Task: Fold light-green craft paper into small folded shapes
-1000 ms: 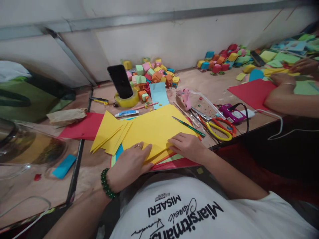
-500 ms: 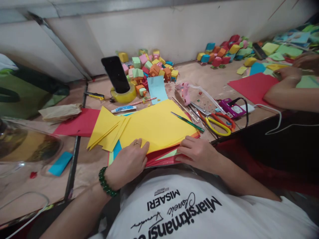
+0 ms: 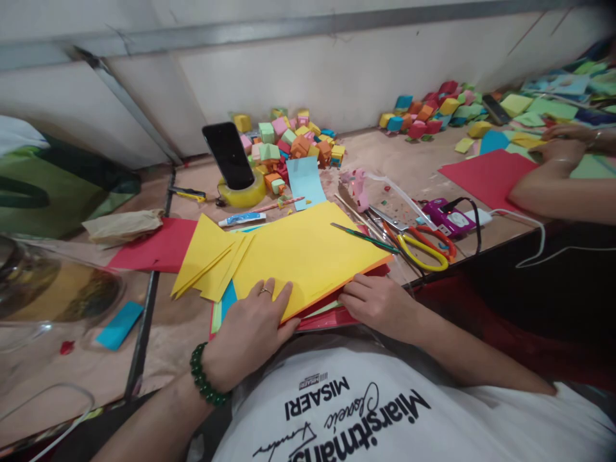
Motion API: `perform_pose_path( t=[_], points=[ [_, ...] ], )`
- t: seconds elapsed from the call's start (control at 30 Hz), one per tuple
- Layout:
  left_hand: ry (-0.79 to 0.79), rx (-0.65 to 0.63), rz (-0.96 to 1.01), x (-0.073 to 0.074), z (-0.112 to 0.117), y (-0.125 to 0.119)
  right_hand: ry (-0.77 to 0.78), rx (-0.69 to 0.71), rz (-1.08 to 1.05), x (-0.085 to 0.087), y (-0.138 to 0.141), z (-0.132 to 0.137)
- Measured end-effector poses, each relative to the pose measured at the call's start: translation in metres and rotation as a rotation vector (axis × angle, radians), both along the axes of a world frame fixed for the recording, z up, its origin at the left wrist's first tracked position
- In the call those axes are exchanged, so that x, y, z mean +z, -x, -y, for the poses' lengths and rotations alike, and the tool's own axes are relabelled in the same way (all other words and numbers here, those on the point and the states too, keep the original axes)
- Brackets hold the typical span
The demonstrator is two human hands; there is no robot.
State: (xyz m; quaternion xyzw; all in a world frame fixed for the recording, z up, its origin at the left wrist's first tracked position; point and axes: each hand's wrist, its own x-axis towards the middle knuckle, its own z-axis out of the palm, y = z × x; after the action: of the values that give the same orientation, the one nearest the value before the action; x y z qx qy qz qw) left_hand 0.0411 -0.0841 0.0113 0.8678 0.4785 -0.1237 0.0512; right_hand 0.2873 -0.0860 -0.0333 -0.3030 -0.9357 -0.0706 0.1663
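Note:
My left hand (image 3: 255, 327) lies on the near left edge of a large yellow paper sheet (image 3: 312, 250), its fingers apart. At the near right edge of the paper stack, my right hand (image 3: 378, 301) has its fingers curled together against red paper (image 3: 342, 316); fingertips are partly hidden. Red, orange, green and blue sheets show beneath the yellow one. Cut yellow pieces (image 3: 209, 256) overlap its left side. A green-handled craft knife or pen-like tool (image 3: 363, 237) rests on the sheet's right part.
Behind the paper stand a phone (image 3: 228, 154) in a tape roll (image 3: 245, 191) and a pile of paper cubes (image 3: 298, 144). Scissors (image 3: 423, 250), a pink glue gun (image 3: 356, 187) and a purple power socket (image 3: 450, 218) lie to the right. A co-worker's arm (image 3: 563, 186) reaches over red paper.
The yellow sheet's near edge now sits higher at the right, and my left thumb has spread out over the lower edge. My right hand stays at the stack's edge. The view has tilted up slightly.

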Motion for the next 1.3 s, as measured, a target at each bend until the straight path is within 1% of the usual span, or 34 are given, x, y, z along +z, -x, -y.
perform_pose_path(
  t=[0.1,0.2,0.37,0.53,0.67,0.8,0.9,1.0,1.17,1.3],
  points=[
    [0.005,0.008,-0.008,-0.002,0.001,-0.002,-0.012,-0.037,-0.087,0.001,0.001,-0.003],
    [0.052,-0.007,0.001,0.0,0.0,-0.003,-0.015,-0.053,-0.156,0.001,0.001,-0.005],
    [0.128,0.005,-0.029,0.006,0.001,-0.004,-0.01,-0.05,-0.156,0.0,0.0,-0.007],
    [0.155,0.008,0.01,0.011,0.001,-0.005,0.078,-0.036,-0.228,-0.004,-0.009,-0.009],
    [0.233,0.019,0.008,0.019,-0.004,-0.003,0.104,-0.044,-0.326,0.001,-0.018,-0.012],
    [0.313,0.034,0.057,0.026,-0.012,0.008,0.127,-0.042,-0.449,0.008,-0.025,-0.015],
    [0.361,-0.008,0.17,0.025,-0.02,0.022,0.189,-0.014,-0.553,0.011,-0.03,-0.019],
    [0.392,-0.026,0.249,0.021,-0.026,0.036,0.241,-0.018,-0.608,0.011,-0.039,-0.023],
    [0.415,-0.044,0.277,0.017,-0.026,0.051,0.368,0.006,-0.684,0.012,-0.057,-0.025],
    [0.384,-0.023,0.315,0.016,-0.021,0.056,0.485,0.0,-0.704,0.019,-0.077,-0.023]
  ],
)
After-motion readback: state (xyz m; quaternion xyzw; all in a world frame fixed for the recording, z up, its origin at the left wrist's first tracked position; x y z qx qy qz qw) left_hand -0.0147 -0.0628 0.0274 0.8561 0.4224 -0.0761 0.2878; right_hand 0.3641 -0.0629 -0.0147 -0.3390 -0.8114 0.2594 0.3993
